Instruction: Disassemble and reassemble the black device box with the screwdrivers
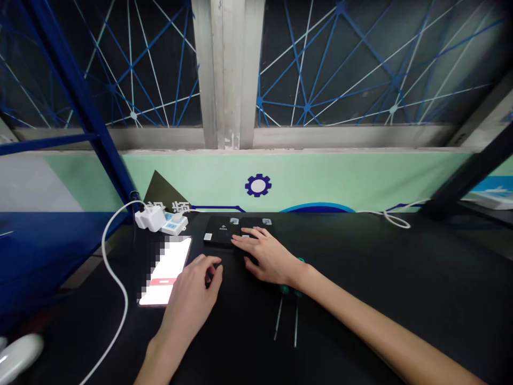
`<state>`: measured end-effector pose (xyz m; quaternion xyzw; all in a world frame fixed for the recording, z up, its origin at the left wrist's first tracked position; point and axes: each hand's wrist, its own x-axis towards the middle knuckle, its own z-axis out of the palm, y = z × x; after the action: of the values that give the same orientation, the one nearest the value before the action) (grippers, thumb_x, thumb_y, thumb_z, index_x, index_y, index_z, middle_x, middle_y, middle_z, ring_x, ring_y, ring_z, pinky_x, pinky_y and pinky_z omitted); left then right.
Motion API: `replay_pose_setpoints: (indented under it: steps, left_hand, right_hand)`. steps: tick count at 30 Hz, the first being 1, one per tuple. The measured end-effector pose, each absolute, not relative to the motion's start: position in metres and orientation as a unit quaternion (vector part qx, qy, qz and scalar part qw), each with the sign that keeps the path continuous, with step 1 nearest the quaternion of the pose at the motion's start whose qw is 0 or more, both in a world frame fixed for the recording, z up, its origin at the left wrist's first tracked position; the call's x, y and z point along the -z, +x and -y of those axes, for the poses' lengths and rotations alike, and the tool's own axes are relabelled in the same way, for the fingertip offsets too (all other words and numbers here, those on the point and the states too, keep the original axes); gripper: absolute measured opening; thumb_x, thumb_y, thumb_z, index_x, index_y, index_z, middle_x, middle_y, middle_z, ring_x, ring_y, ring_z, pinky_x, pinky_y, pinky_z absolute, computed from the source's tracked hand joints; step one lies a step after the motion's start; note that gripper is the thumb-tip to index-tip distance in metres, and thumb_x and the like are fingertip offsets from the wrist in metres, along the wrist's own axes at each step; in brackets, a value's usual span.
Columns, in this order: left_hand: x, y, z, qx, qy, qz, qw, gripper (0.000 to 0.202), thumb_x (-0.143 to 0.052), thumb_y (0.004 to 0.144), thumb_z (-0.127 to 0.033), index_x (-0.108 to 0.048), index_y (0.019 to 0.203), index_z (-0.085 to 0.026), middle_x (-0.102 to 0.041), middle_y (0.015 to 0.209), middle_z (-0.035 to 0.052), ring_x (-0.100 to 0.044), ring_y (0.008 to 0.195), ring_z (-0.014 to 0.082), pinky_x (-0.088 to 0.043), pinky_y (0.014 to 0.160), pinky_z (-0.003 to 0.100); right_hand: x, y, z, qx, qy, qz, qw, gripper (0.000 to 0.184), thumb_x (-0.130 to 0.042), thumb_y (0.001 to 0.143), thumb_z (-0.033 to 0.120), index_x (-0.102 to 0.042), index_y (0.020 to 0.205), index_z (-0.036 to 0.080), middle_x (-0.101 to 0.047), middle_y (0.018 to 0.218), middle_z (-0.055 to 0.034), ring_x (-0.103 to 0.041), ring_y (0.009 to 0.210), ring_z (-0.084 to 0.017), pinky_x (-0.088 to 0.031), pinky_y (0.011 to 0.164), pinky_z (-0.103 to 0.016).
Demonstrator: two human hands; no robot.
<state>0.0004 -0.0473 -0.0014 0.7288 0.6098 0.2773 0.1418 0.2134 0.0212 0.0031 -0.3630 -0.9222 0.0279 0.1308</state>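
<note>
Black matte tabletop [360,278] below a window of blue and white line patterns, 2 hands at centre frame

The right hand [269,258] lies open and flat, fingers spread, on the right flat black square box [253,223], gripping nothing; its fingertips reach the left flat black square box [219,232], and the palm-down hold looks meant to steady them. The left hand [195,291] is half curled, fingertips on the table; whether it pinches anything I cannot tell. Left of it, a lit white-screened smartphone [168,267] lies face up. 2 green-handled screwdrivers [286,315] lie partly beneath the right wrist, close enough to be knocked. A white power strip with charger [162,220] and a white cable [116,278] sit further left
</note>
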Motion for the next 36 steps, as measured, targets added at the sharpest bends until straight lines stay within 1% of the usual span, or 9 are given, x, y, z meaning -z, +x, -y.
replay_pose_setpoints:
  steps: [6,10,12,17,20,25,29,32,36]
  left_hand:
    - [0.001,0.000,0.047,-0.342,0.720,-0.593,0.114,0.028,-0.041,0.098,-0.035,-0.065,0.106,-0.024,-0.065,0.101,0.0039,-0.063,0.094,0.0226,-0.052,0.075,0.035]
    - [0.005,-0.003,0.046,-0.336,0.731,-0.587,0.093,0.029,-0.039,0.099,-0.033,-0.063,0.111,-0.024,-0.064,0.112,0.0059,-0.062,0.105,0.0240,-0.054,0.084,0.038]
    - [0.009,-0.004,0.046,-0.324,0.739,-0.584,0.085,0.030,-0.038,0.100,-0.032,-0.061,0.116,-0.024,-0.062,0.121,0.0070,-0.059,0.115,0.0247,-0.053,0.093,0.040]
    - [0.024,-0.006,0.047,-0.263,0.750,-0.600,0.092,0.042,-0.036,0.101,-0.034,-0.051,0.138,-0.022,-0.048,0.148,0.0094,-0.043,0.139,0.0281,-0.044,0.109,0.049]
    - [0.027,-0.007,0.048,-0.235,0.753,-0.605,0.109,0.046,-0.033,0.103,-0.036,-0.046,0.145,-0.023,-0.041,0.155,0.0088,-0.037,0.144,0.0278,-0.041,0.113,0.050]
    - [0.026,-0.008,0.049,-0.225,0.753,-0.605,0.128,0.047,-0.034,0.103,-0.037,-0.043,0.148,-0.026,-0.036,0.159,0.0060,-0.035,0.145,0.0269,-0.041,0.113,0.048]
    - [0.027,-0.009,0.049,-0.229,0.757,-0.598,0.130,0.046,-0.035,0.103,-0.036,-0.044,0.147,-0.028,-0.037,0.159,0.0048,-0.037,0.145,0.0278,-0.042,0.112,0.049]
    - [0.027,-0.009,0.049,-0.224,0.756,-0.599,0.136,0.047,-0.035,0.103,-0.036,-0.043,0.148,-0.028,-0.035,0.160,0.0051,-0.035,0.146,0.0285,-0.042,0.112,0.050]
    - [0.026,-0.008,0.050,-0.217,0.757,-0.600,0.140,0.048,-0.034,0.102,-0.037,-0.042,0.149,-0.027,-0.033,0.161,0.0050,-0.033,0.146,0.0288,-0.041,0.112,0.051]
  right_hand:
    - [-0.018,0.223,-0.009,-0.097,-0.290,0.936,0.172,0.050,-0.060,0.076,0.016,-0.070,0.125,0.019,-0.070,0.129,-0.0050,-0.051,0.126,-0.030,-0.039,0.105,-0.046]
    - [-0.028,0.226,0.000,-0.165,-0.236,0.935,0.209,0.029,-0.063,0.072,0.012,-0.078,0.095,0.020,-0.079,0.105,-0.0028,-0.063,0.100,-0.023,-0.046,0.092,-0.036]
    - [-0.029,0.227,0.002,-0.180,-0.234,0.929,0.224,0.024,-0.062,0.073,0.011,-0.077,0.090,0.020,-0.079,0.095,-0.0023,-0.065,0.089,-0.020,-0.047,0.085,-0.031]
    - [-0.025,0.231,-0.005,-0.065,-0.368,0.908,0.188,0.018,-0.055,0.085,0.016,-0.070,0.076,0.020,-0.072,0.077,-0.0020,-0.063,0.073,-0.017,-0.039,0.066,-0.027]
    - [-0.025,0.237,-0.014,0.017,-0.487,0.863,0.130,0.029,-0.052,0.090,0.025,-0.061,0.063,0.020,-0.065,0.066,-0.0017,-0.059,0.061,-0.016,-0.030,0.059,-0.028]
    - [-0.033,0.246,-0.020,0.063,-0.607,0.791,0.040,0.033,-0.050,0.092,0.034,-0.063,0.066,0.020,-0.066,0.068,-0.0061,-0.065,0.066,-0.021,-0.028,0.056,-0.029]
    - [-0.039,0.251,-0.016,0.063,-0.653,0.754,-0.026,0.037,-0.050,0.094,0.046,-0.067,0.076,0.017,-0.071,0.079,-0.0120,-0.070,0.079,-0.030,-0.037,0.058,-0.031]
    - [-0.042,0.253,-0.012,0.033,-0.675,0.734,-0.063,0.051,-0.048,0.092,0.061,-0.068,0.084,0.015,-0.072,0.083,-0.0148,-0.071,0.085,-0.035,-0.045,0.062,-0.035]
    - [-0.043,0.253,-0.007,-0.022,-0.678,0.731,-0.081,0.056,-0.052,0.087,0.068,-0.068,0.093,0.014,-0.072,0.088,-0.0154,-0.071,0.089,-0.037,-0.049,0.066,-0.039]
